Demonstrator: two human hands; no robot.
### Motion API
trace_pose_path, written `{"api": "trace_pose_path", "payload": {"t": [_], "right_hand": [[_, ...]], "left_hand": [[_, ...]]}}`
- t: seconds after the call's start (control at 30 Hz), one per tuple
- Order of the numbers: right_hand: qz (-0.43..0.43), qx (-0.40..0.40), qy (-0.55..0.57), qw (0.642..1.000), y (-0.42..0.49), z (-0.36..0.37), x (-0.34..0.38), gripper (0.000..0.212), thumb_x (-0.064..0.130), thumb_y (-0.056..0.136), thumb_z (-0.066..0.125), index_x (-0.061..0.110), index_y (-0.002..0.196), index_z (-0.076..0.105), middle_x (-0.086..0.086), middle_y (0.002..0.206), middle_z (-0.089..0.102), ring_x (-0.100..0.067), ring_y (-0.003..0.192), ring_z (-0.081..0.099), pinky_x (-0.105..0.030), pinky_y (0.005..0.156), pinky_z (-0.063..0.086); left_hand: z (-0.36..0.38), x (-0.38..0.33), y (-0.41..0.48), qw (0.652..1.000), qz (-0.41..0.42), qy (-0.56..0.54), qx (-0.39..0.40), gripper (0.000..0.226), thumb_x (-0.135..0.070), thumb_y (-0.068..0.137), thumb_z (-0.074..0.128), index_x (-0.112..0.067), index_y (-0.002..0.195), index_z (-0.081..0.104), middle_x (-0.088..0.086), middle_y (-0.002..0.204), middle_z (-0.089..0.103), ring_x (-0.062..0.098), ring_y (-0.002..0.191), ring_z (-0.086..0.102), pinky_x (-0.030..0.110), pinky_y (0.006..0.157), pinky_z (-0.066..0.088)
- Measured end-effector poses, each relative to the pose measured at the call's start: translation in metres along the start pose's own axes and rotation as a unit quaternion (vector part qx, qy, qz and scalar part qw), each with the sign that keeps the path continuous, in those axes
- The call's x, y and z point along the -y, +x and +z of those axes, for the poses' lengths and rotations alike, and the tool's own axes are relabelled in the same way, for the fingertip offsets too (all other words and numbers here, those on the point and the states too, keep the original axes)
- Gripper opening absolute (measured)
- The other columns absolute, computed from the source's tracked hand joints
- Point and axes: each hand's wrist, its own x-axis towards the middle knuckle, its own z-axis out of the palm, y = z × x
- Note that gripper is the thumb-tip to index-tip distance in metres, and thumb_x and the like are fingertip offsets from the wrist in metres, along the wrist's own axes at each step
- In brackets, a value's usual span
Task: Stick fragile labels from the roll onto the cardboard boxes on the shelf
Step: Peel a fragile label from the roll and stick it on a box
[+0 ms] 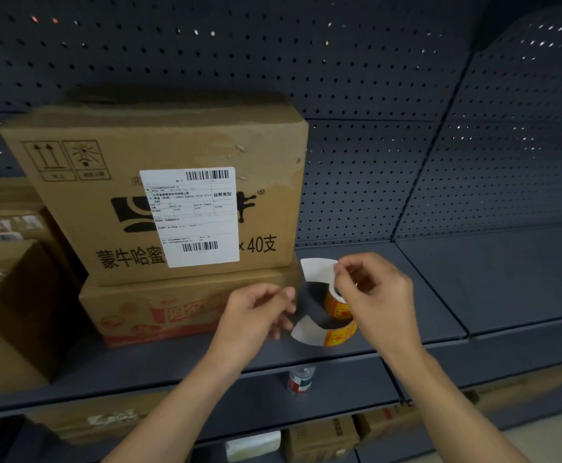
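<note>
My left hand [256, 312] pinches the backing strip [309, 330] | right hand [373, 295] pinches a peeled label [318, 269], roll [338, 307] underneath | step: peeling | next: press it onto cardboard boxes [159, 195] at 10 o'clock

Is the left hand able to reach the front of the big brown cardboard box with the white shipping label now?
Probably yes. The left hand is just below the big brown cardboard box, with nothing between them, though its fingers seem busy with the white backing strip.

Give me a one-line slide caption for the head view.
Both hands, left and right, peel a label from the roll beside stacked cardboard boxes.
</note>
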Motion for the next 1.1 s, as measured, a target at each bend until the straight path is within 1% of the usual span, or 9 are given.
{"api": "trace_pose_path", "payload": {"t": [0.1, 0.23, 0.37, 0.5, 0.67, 0.83, 0.97, 1.03, 1.1], "right_hand": [[-0.144, -0.023, -0.085, 0.986, -0.006, 0.009, 0.010, 0.002, 0.013, 0.089, 0.071, 0.015, 0.089, 0.072, 0.007, 0.086, 0.066, -0.009, 0.069, 0.061, -0.029, 0.061, 0.052], [-0.237, -0.040, -0.125, 0.963, -0.011, 0.021, 0.018, 0.008, 0.019, 0.091, 0.068, 0.014, 0.090, 0.074, 0.004, 0.092, 0.069, -0.012, 0.069, 0.065, -0.030, 0.054, 0.056], [-0.290, -0.016, -0.139, 0.947, -0.014, 0.026, 0.024, 0.005, 0.013, 0.089, 0.071, 0.012, 0.090, 0.076, 0.002, 0.091, 0.070, -0.012, 0.069, 0.065, -0.027, 0.053, 0.054], [-0.320, -0.007, -0.155, 0.935, -0.016, 0.032, 0.028, 0.006, 0.013, 0.089, 0.071, 0.011, 0.089, 0.076, 0.000, 0.091, 0.071, -0.015, 0.071, 0.066, -0.028, 0.056, 0.055], [-0.334, 0.003, -0.143, 0.932, -0.015, 0.034, 0.030, 0.008, 0.018, 0.090, 0.071, 0.012, 0.090, 0.077, 0.000, 0.091, 0.071, -0.014, 0.072, 0.066, -0.030, 0.056, 0.055], [-0.273, 0.016, -0.057, 0.960, -0.009, 0.026, 0.032, 0.017, 0.028, 0.092, 0.072, 0.012, 0.095, 0.077, 0.001, 0.096, 0.069, -0.010, 0.081, 0.066, -0.028, 0.071, 0.057], [-0.079, 0.006, 0.082, 0.993, 0.005, 0.017, 0.048, 0.007, 0.024, 0.088, 0.073, 0.019, 0.092, 0.076, 0.009, 0.089, 0.069, -0.009, 0.082, 0.066, -0.019, 0.071, 0.051], [0.006, 0.028, 0.165, 0.986, 0.013, 0.015, 0.055, 0.005, 0.019, 0.088, 0.073, 0.020, 0.092, 0.076, 0.005, 0.088, 0.072, -0.009, 0.083, 0.068, -0.018, 0.072, 0.051], [0.033, 0.046, 0.218, 0.974, 0.021, 0.013, 0.062, 0.007, 0.016, 0.088, 0.073, 0.020, 0.093, 0.076, 0.001, 0.086, 0.074, -0.014, 0.082, 0.069, -0.021, 0.073, 0.054]], "left_hand": [[0.000, -0.025, -0.008, 0.987, -0.037, -0.156, -0.011, 0.017, -0.016, 0.095, 0.064, -0.004, 0.089, 0.072, 0.008, 0.076, 0.070, 0.018, 0.059, 0.061, 0.027, 0.054, 0.044], [-0.007, -0.043, -0.010, 0.975, -0.037, -0.218, -0.013, 0.020, -0.020, 0.094, 0.063, -0.003, 0.089, 0.071, 0.010, 0.077, 0.069, 0.017, 0.058, 0.060, 0.027, 0.055, 0.044], [-0.016, -0.048, -0.010, 0.978, -0.018, -0.206, -0.011, 0.019, -0.021, 0.089, 0.066, -0.002, 0.090, 0.071, 0.009, 0.075, 0.067, 0.016, 0.060, 0.059, 0.025, 0.054, 0.045], [-0.023, -0.050, -0.012, 0.988, 0.012, -0.150, -0.021, 0.013, -0.005, 0.092, 0.065, -0.008, 0.084, 0.075, 0.015, 0.075, 0.062, 0.017, 0.062, 0.059, 0.025, 0.055, 0.048], [-0.030, -0.055, -0.010, 0.995, 0.061, -0.067, -0.036, 0.014, 0.003, 0.091, 0.066, -0.006, 0.084, 0.074, 0.010, 0.067, 0.067, 0.016, 0.060, 0.061, 0.029, 0.056, 0.046], [-0.036, -0.064, -0.010, 0.989, 0.136, 0.007, -0.059, 0.009, 0.002, 0.091, 0.067, -0.004, 0.086, 0.073, 0.006, 0.063, 0.066, 0.010, 0.056, 0.058, 0.023, 0.054, 0.048], [-0.039, -0.075, -0.010, 0.979, 0.191, 0.019, -0.071, 0.007, 0.001, 0.090, 0.068, -0.004, 0.087, 0.072, 0.006, 0.065, 0.066, 0.008, 0.059, 0.060, 0.019, 0.056, 0.050], [-0.039, -0.082, -0.010, 0.974, 0.212, 0.019, -0.076, 0.007, 0.002, 0.089, 0.068, -0.004, 0.087, 0.072, 0.007, 0.067, 0.067, 0.008, 0.059, 0.061, 0.017, 0.058, 0.050], [-0.038, -0.089, -0.009, 0.971, 0.227, 0.022, -0.079, 0.010, 0.003, 0.089, 0.069, -0.006, 0.086, 0.072, 0.007, 0.067, 0.067, 0.009, 0.059, 0.062, 0.016, 0.059, 0.049]]}}
